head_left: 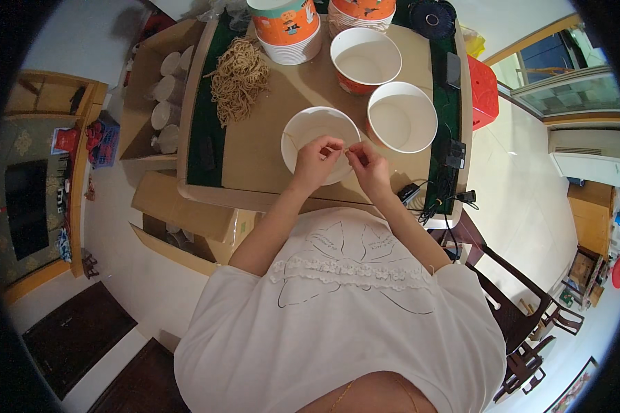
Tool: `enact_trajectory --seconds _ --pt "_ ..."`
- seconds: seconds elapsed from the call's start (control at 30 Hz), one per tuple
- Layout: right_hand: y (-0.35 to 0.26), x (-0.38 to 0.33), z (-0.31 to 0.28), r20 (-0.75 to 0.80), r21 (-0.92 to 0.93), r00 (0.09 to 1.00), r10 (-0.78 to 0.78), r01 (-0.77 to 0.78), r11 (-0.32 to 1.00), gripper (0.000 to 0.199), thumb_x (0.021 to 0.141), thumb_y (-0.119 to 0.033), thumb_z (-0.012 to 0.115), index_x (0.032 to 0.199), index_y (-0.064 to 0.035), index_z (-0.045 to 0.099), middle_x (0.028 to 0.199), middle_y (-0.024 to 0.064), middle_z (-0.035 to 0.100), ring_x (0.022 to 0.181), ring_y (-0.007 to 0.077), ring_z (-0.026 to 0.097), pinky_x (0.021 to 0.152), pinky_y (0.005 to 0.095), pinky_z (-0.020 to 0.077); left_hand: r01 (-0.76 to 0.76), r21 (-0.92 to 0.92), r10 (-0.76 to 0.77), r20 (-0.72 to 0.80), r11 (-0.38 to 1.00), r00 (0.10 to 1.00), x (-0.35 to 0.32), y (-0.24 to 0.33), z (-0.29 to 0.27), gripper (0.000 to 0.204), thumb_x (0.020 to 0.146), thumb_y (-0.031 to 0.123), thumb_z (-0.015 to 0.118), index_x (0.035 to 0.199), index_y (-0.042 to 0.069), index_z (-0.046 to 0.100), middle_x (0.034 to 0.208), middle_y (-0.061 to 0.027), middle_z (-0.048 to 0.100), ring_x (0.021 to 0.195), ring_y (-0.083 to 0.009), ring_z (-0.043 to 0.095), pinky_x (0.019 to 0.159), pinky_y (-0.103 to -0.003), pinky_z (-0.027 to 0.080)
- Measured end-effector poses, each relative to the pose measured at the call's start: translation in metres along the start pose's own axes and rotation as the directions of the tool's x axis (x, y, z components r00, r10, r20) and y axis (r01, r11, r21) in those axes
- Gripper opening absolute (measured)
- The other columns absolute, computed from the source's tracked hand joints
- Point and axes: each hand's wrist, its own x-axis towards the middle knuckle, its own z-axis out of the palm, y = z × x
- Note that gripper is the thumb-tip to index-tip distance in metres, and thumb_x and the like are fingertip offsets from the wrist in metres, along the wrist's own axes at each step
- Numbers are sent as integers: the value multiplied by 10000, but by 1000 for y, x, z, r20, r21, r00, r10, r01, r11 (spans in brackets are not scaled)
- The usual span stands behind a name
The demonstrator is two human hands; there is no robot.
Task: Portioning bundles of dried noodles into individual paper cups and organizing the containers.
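My hands, left (315, 162) and right (366, 164), pinched thin strand (343, 149) together over white bowl (320, 144); harder tug risked snapping it.

left hand (315, 160) — right hand (366, 164), fingertips pinched together

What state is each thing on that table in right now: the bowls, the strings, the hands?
Near bowl: upright, open, under the hands.
Right bowl: upright, open, looks empty.
Far bowl: upright, open, looks empty.
Bowl stacks: nested, at the far edge.
String pile: loose, tangled heap.
Left hand: pinching a thin string.
Right hand: pinching the same string.
Box: open, cups inside.
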Motion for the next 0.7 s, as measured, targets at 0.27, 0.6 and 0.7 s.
enact_trajectory --seconds 0.27,0.6,0.7 --pt "8 1 1 -20 7 998 -67 67 998 97 822 -93 626 896 -34 604 681 98 619 580 129 570 549 273 467 -217 269 226 -2 938 974 -3 14 0 132 760 58 674 891 61 655 795 -69 628 656 -150 596 572 -253 473" --pt "-8 -3 -5 16 -64 996 -89 89 994 142 781 -85 673 860 -38 565 631 7 521 533 56 479 494 220 409 -46 141 54 -51 989 997 -1 1 1 74 780 83 652 833 32 651 754 -64 655 653 -128 615 601 -254 490" --pt "-10 -3 -2 -6 -68 988 -156 155 986 141 776 -82 674 860 -39 569 653 14 541 521 69 480 488 225 411 -4 100 6 -18 995 1000 0 -2 1 73 773 82 654 814 23 648 732 -60 657 651 -122 621 604 -252 492"
